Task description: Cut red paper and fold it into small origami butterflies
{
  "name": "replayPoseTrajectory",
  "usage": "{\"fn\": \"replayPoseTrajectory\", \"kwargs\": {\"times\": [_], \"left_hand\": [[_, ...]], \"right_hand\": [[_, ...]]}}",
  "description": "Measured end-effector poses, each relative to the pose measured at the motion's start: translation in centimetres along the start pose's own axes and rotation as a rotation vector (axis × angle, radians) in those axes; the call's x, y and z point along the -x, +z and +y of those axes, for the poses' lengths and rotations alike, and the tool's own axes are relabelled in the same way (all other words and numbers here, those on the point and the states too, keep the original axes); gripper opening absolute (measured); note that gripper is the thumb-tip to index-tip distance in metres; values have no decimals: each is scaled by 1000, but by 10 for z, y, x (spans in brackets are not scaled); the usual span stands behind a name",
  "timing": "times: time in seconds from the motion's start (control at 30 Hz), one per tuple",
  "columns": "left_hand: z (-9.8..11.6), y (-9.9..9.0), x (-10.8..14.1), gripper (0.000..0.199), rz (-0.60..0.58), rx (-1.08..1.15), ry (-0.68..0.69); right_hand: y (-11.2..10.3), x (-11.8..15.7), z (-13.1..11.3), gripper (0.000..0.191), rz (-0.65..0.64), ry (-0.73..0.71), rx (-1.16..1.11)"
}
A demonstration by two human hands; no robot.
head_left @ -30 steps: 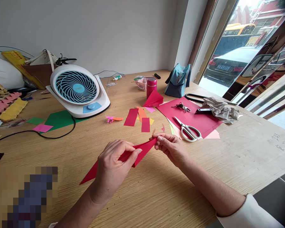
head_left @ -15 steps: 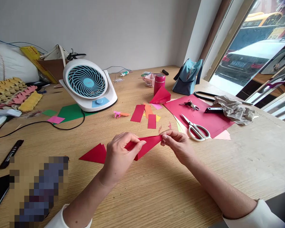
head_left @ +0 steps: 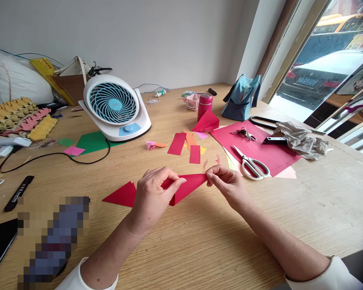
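Both my hands pinch one piece of folded red paper [head_left: 187,186] just above the table. My left hand [head_left: 153,197] grips it near its left end between thumb and fingers. At the right tip, the thumb and fingers of my right hand [head_left: 228,185] are closed on the fold. A second folded red paper triangle [head_left: 121,195] lies partly behind my left hand. Beyond my hands are two red paper rectangles [head_left: 177,143] beside orange and yellow scraps [head_left: 190,140]. White-handled scissors [head_left: 254,166] rest to the right, partly over a large red sheet [head_left: 257,147].
A white and blue fan [head_left: 115,104] stands at the back left, its black cable running left. Behind the scraps, a red folded paper [head_left: 206,121] leans by a pink bottle [head_left: 205,105]. A blue bag [head_left: 242,98], keys [head_left: 245,133] and crumpled cloth [head_left: 304,141] are to the right. A black marker [head_left: 19,193] lies left.
The whole view has shifted slightly, with the table items now a little further right. Both hands keep their pinch on the folded red paper in nearly the same pose.
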State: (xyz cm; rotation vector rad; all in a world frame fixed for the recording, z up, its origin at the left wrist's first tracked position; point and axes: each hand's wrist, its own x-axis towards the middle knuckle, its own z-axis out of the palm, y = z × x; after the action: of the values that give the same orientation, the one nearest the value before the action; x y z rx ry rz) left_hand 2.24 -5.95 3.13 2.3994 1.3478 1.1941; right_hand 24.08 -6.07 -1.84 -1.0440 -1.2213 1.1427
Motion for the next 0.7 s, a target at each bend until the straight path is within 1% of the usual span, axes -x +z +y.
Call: {"fn": "replayPoseTrajectory", "kwargs": {"times": [0.13, 0.3, 0.43, 0.5, 0.57, 0.63, 0.7], "left_hand": [[0, -1, -1, 17, -1, -36, 48], [0, -1, -2, 16, 39, -38, 43], [0, -3, -2, 26, 50, -36, 102], [0, -3, -2, 22, 32, -41, 137], [1, -4, -3, 14, 0, -46, 141], [1, -5, -3, 7, -51, -50, 108], [3, -7, -4, 5, -103, -46, 59]], "right_hand": [[0, 1, 0, 32, 5, 6, 5], [1, 2, 0, 31, 17, 12, 12], [1, 3, 1, 28, 14, 8, 3], [1, 3, 1, 28, 11, -1, 0], [1, 3, 0, 28, 7, -3, 1], [1, 4, 0, 28, 0, 2, 9], [1, 4, -1, 28, -13, 9, 18]]}}
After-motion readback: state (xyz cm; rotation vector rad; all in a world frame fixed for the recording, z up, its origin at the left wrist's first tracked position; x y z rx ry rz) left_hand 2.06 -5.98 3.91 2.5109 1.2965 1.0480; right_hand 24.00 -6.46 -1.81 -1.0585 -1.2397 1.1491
